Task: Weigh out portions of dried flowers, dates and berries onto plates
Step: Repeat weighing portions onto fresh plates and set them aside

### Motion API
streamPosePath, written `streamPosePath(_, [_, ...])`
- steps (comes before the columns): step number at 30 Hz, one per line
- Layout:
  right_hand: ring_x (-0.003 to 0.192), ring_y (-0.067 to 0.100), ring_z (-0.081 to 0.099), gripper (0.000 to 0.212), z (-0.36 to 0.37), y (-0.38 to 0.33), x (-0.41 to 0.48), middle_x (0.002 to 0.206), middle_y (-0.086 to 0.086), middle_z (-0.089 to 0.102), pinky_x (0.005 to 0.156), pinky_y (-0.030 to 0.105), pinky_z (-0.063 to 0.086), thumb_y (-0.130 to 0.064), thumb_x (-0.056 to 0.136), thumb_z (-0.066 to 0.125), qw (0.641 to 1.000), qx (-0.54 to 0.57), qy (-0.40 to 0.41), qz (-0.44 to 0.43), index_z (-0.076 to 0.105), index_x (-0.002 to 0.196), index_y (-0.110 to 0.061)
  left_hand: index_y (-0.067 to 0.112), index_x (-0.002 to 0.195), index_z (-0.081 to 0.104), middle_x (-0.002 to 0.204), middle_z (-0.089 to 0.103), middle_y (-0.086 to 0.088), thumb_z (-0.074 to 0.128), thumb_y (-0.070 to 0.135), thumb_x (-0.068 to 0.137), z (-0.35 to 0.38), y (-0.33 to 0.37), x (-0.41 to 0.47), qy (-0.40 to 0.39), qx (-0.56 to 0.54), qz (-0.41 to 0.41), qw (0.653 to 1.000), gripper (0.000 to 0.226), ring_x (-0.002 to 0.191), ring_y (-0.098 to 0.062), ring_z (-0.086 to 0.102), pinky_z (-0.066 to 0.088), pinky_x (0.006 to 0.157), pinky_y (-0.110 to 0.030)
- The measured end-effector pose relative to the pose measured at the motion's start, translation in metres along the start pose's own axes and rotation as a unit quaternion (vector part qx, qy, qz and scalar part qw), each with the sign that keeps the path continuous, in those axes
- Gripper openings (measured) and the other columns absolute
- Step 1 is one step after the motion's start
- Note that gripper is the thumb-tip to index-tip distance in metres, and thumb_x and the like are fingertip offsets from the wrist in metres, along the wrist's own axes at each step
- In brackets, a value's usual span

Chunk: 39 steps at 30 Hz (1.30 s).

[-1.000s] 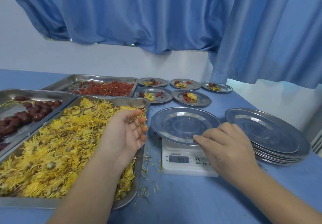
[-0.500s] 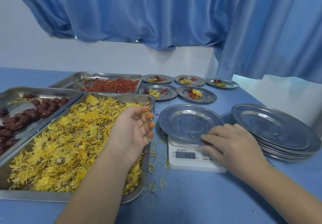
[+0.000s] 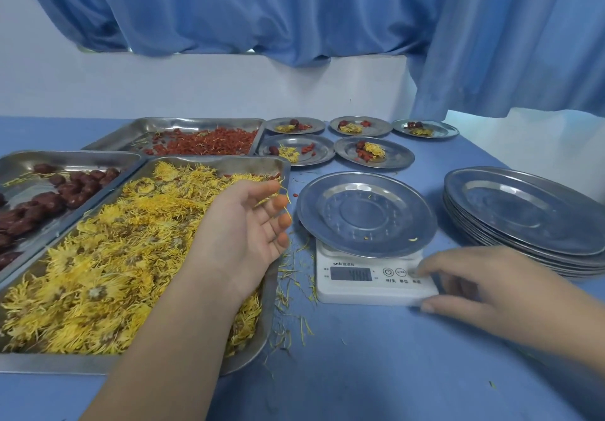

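A steel plate (image 3: 366, 214) with a few stray petals sits on a small white scale (image 3: 373, 281). My right hand (image 3: 484, 284) lies at the scale's right front corner, a fingertip on its rightmost button and the thumb against its front edge. My left hand (image 3: 244, 234) hovers palm-up, fingers relaxed, over the right edge of a tray of yellow dried flowers (image 3: 108, 257); a few petals cling to the fingers. Left of that tray is a tray of dark red dates (image 3: 49, 191). Behind it stands a tray of red berries (image 3: 206, 142).
Several filled plates (image 3: 373, 152) stand in two rows at the back. A stack of steel plates (image 3: 527, 217) is at the right. Loose petals (image 3: 291, 289) litter the blue table between tray and scale. A blue curtain (image 3: 327, 11) hangs behind.
My right hand left the plate's front rim and dropped to the scale's button panel. My left hand stayed over the flower tray. The camera shifted slightly.
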State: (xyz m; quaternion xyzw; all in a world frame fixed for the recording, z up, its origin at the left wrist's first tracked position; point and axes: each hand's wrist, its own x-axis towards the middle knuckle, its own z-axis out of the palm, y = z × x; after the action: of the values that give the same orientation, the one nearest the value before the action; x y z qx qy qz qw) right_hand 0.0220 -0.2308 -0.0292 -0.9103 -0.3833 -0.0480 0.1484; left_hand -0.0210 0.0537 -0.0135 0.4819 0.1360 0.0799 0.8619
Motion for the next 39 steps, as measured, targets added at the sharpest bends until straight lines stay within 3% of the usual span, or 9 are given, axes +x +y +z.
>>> streamPosePath(2, [0.070, 0.001, 0.055, 0.036, 0.002, 0.001, 0.001, 0.076, -0.021, 0.059, 0.066, 0.022, 0.048, -0.067, 0.075, 0.060, 0.999, -0.004, -0.039, 0.021, 0.057, 0.105, -0.047, 0.018, 0.087, 0.063, 0.069, 0.059, 0.002, 0.054, 0.022, 0.086, 0.001, -0.001, 0.000, -0.004, 0.005, -0.002, 1.000, 0.011, 0.056, -0.012, 0.055, 0.041, 0.055, -0.024])
streamPosePath(12, [0.067, 0.000, 0.056, 0.044, 0.002, 0.002, 0.003, 0.073, -0.017, 0.060, 0.066, 0.030, 0.051, -0.071, 0.071, 0.055, 0.996, -0.005, -0.061, 0.065, 0.053, 0.108, -0.049, 0.016, 0.089, 0.063, 0.069, 0.059, 0.001, 0.054, 0.020, 0.083, 0.000, -0.003, 0.002, -0.012, 0.024, 0.001, 1.000, 0.012, 0.057, -0.013, 0.054, 0.039, 0.059, -0.026])
streamPosePath(17, [0.068, -0.001, 0.055, 0.041, 0.003, 0.000, 0.003, 0.073, -0.018, 0.060, 0.067, 0.030, 0.051, -0.068, 0.072, 0.058, 0.995, -0.009, -0.062, 0.081, 0.054, 0.107, -0.047, 0.017, 0.087, 0.062, 0.069, 0.059, 0.002, 0.062, 0.024, 0.064, 0.000, -0.003, 0.001, -0.023, 0.031, 0.001, 0.999, 0.024, 0.058, -0.013, 0.054, 0.039, 0.058, -0.025])
streamPosePath(24, [0.066, -0.002, 0.054, 0.038, 0.005, 0.001, 0.003, 0.069, -0.016, 0.059, 0.064, 0.028, 0.049, -0.067, 0.073, 0.058, 0.995, -0.009, -0.057, 0.082, 0.054, 0.102, -0.044, 0.018, 0.083, 0.063, 0.070, 0.059, 0.002, 0.057, 0.022, 0.077, 0.002, -0.003, 0.001, -0.006, 0.026, -0.004, 1.000, 0.009, 0.058, -0.014, 0.054, 0.038, 0.060, -0.026])
streamPosePath(29, [0.066, -0.003, 0.054, 0.030, 0.009, -0.001, 0.004, 0.073, -0.022, 0.060, 0.054, 0.021, 0.041, -0.070, 0.067, 0.061, 0.992, 0.019, -0.052, 0.111, 0.052, 0.089, -0.051, 0.018, 0.082, 0.063, 0.070, 0.058, 0.002, 0.057, 0.021, 0.077, 0.004, -0.003, -0.002, -0.003, 0.024, 0.002, 1.000, 0.009, 0.058, -0.013, 0.053, 0.038, 0.060, -0.025])
streamPosePath(33, [0.060, -0.002, 0.050, 0.040, 0.011, -0.003, 0.006, 0.066, -0.016, 0.057, 0.052, 0.020, 0.035, -0.074, 0.065, 0.057, 0.992, -0.032, -0.038, 0.116, 0.054, 0.096, -0.049, 0.019, 0.083, 0.057, 0.069, 0.056, 0.004, 0.051, 0.017, 0.085, -0.010, 0.009, -0.003, 0.041, -0.035, 0.057, 0.997, 0.006, 0.058, -0.011, 0.053, 0.042, 0.058, -0.023])
streamPosePath(39, [0.065, 0.002, 0.047, 0.059, 0.014, -0.009, 0.006, 0.067, -0.018, 0.052, 0.049, 0.018, 0.025, -0.081, 0.065, 0.036, 0.989, -0.130, -0.015, 0.075, 0.048, 0.105, -0.040, 0.021, 0.076, 0.054, 0.070, 0.055, 0.006, 0.057, 0.016, 0.065, -0.047, 0.044, -0.006, 0.102, -0.161, 0.117, 0.975, 0.012, 0.055, -0.011, 0.051, 0.039, 0.062, -0.023])
